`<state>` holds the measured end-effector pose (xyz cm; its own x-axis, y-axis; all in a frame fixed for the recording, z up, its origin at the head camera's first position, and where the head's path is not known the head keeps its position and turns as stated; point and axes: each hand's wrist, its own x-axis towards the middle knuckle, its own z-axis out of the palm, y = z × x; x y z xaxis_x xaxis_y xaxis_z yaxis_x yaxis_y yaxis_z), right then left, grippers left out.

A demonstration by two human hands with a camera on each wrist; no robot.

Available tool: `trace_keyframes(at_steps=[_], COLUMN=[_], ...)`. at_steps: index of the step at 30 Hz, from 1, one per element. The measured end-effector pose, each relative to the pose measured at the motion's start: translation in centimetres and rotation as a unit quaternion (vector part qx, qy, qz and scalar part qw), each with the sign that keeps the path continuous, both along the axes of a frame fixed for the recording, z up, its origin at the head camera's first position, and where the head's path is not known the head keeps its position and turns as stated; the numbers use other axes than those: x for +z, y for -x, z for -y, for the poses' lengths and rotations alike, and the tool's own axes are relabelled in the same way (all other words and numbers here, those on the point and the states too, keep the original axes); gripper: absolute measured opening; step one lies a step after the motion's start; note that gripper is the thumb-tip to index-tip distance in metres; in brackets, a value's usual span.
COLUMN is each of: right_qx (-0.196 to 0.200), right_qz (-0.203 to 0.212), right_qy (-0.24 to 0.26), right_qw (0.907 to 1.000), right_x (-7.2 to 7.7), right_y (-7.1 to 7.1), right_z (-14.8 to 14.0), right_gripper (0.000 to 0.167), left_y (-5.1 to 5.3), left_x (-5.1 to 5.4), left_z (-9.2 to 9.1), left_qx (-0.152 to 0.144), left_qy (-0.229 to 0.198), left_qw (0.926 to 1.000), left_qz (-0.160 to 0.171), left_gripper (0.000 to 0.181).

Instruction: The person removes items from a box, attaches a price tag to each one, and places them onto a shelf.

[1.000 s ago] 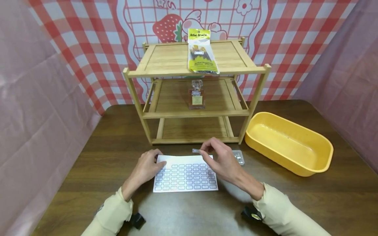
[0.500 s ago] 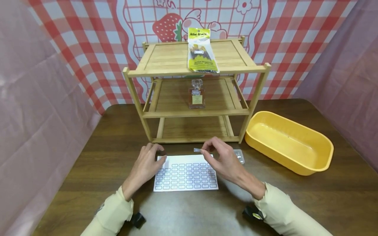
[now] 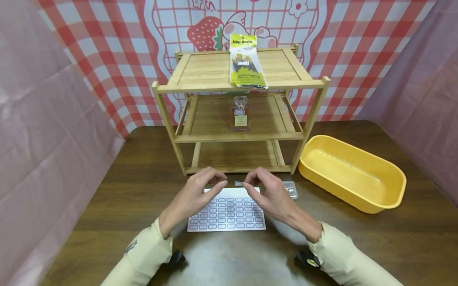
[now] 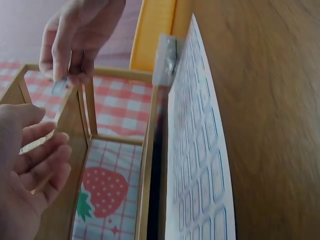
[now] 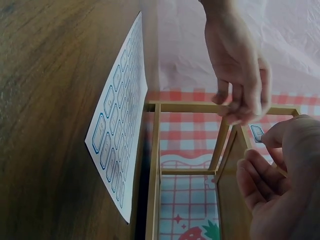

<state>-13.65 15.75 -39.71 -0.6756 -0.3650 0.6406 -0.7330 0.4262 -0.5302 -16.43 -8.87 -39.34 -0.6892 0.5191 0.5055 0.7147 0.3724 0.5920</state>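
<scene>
My right hand point(image 3: 270, 194) pinches a small sticker label point(image 3: 238, 184) between thumb and forefinger, above the far edge of a white label sheet point(image 3: 229, 214). In the right wrist view the label point(image 5: 257, 133) shows a blue border and sticks out past the fingertips. My left hand point(image 3: 195, 194) hovers over the sheet's left part, its fingers loosely bent and nothing between them, a short gap from the label. Rows of blue-bordered labels cover the sheet, which lies flat on the table. Behind the right hand, a small clear blister pack point(image 3: 290, 190) is partly hidden.
A three-tier wooden shelf point(image 3: 237, 138) stands just behind the sheet. On its top lies an Artist Brushes packet point(image 3: 247, 75); a perfume bottle point(image 3: 240, 119) stands on the middle tier. Both bear a small label. A yellow tub point(image 3: 352, 174) sits to the right.
My left hand has let go of the sheet's upper left corner, lifted, and moved right toward the label. My right hand stays nearly still, holding the label.
</scene>
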Motion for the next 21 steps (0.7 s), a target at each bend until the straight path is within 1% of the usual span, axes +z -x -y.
trace_keyframes(at_steps=[3, 7, 12, 16, 21], right_qx=[0.002, 0.002, 0.002, 0.003, 0.002], right_qz=[0.000, 0.011, 0.026, 0.027, 0.026], right_qy=[0.002, 0.003, 0.001, 0.001, 0.001], right_qw=[1.0000, 0.9999, 0.9996, 0.9996, 0.9997], right_x=[0.0, 0.0, 0.0, -0.1, -0.2], right_y=[0.0, -0.1, -0.2, -0.2, -0.2], right_z=[0.1, 0.2, 0.2, 0.2, 0.0], right_gripper=[0.016, 0.019, 0.016, 0.014, 0.011], left_y=[0.0, -0.1, -0.2, -0.3, -0.3], left_x=[0.1, 0.2, 0.0, -0.1, -0.2], left_z=[-0.6, -1.2, -1.8, -1.9, -2.2], left_qx=[-0.028, -0.044, -0.044, -0.038, -0.034], left_qy=[-0.025, -0.043, -0.048, -0.049, -0.045], left_qw=[0.9993, 0.9981, 0.9979, 0.9980, 0.9982], left_qz=[0.002, 0.004, 0.005, 0.006, 0.020], left_gripper=[0.011, 0.008, 0.004, 0.003, 0.004])
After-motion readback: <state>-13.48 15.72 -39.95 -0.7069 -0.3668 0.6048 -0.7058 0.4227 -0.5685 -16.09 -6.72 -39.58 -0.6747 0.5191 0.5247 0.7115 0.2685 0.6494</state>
